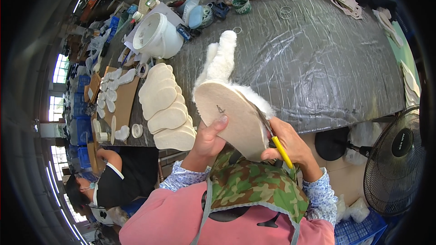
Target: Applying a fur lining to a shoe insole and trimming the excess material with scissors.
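Note:
In front of my chest is a beige insole (229, 111) with a small handwritten mark, its felt side facing me. White fleece (221, 59) shows behind it and sticks out past its far end. My left hand (210, 138) grips the insole's left edge, thumb on top. Closed around yellow-handled scissors (283, 152), my right hand (293, 143) is at the insole's right edge. The scissor blades lie along that edge, beside the fleece; their tips are hard to make out. Left of the insole, several beige insoles (169, 109) lie overlapped on the table.
A white bucket (170, 41) stands at the far left of the dark plastic-covered table (318, 63). Small white pieces lie on cardboard (122, 104). A black fan (395, 159) stands at right, above a blue crate (359, 231). Another person (127, 174) sits at left.

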`<action>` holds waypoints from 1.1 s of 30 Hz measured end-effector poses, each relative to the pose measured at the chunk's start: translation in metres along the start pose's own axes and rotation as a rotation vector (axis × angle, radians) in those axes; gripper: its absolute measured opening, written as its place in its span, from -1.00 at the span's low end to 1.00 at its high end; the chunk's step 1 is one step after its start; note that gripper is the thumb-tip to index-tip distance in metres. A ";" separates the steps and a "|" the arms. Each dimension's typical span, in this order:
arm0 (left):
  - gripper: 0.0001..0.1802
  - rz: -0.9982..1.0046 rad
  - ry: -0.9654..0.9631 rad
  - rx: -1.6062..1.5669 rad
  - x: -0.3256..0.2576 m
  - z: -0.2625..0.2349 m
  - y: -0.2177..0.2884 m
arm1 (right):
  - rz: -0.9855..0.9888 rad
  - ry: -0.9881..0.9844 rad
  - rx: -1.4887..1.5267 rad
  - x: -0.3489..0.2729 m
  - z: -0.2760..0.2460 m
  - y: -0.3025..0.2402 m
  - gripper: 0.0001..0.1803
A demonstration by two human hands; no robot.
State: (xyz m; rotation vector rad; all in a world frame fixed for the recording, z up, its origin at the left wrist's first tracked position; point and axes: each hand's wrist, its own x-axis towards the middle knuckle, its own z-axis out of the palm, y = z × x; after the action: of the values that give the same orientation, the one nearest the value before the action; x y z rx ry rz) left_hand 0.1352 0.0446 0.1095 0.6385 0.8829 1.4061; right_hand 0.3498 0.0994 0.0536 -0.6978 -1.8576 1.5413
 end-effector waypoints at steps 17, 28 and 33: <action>-0.41 0.020 -0.018 0.100 -0.002 0.003 0.001 | -0.055 0.177 -0.315 0.009 -0.008 -0.008 -0.13; -0.44 -0.009 -0.042 0.108 0.002 -0.001 0.003 | -0.073 0.220 -0.255 0.006 -0.007 -0.001 -0.27; -0.45 -0.008 -0.077 0.204 0.001 0.002 0.002 | -0.100 0.157 -0.276 0.014 -0.009 -0.006 -0.09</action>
State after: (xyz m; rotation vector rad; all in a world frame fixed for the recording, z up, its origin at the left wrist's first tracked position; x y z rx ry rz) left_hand 0.1363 0.0463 0.1120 0.8370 0.9734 1.2849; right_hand 0.3476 0.1144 0.0623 -0.8113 -1.9726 1.1450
